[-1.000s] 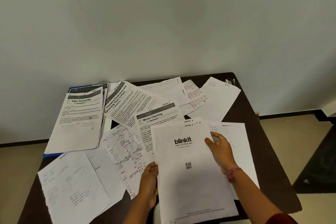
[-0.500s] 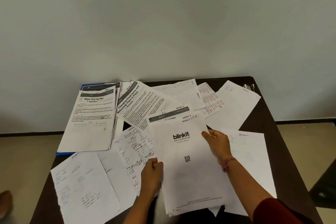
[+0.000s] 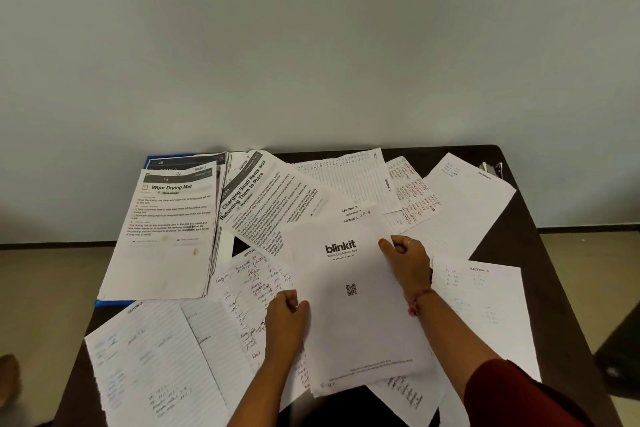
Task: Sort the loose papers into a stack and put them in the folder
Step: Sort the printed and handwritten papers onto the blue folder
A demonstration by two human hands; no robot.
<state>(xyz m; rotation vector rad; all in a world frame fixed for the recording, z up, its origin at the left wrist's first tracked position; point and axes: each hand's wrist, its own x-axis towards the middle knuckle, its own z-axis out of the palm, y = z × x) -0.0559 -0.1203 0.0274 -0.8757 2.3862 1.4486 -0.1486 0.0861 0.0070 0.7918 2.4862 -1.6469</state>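
Note:
A small stack of white sheets topped by a "blinkit" page [image 3: 349, 315] lies near the table's front middle. My left hand [image 3: 285, 319] grips its left edge and my right hand [image 3: 407, 262] grips its right edge near the top. Loose papers surround it: a "Charging Small Items" sheet [image 3: 263, 198], handwritten lined sheets [image 3: 152, 360], and a plain sheet [image 3: 485, 315] on the right. A blue folder [image 3: 109, 302] lies at the back left, mostly hidden under a pile topped by a "Wipe Drying Mat" sheet [image 3: 169, 232].
The dark table [image 3: 540, 253] stands against a pale wall. A small metal stapler-like object [image 3: 491, 168] sits at the back right corner. More lined sheets [image 3: 349, 177] lie along the back edge. Floor shows on both sides.
The held stack has slid further away over the "Mirror Cleaning" sheet, now covered. Both hands kept their grip and went with it. The view dipped closer to the table.

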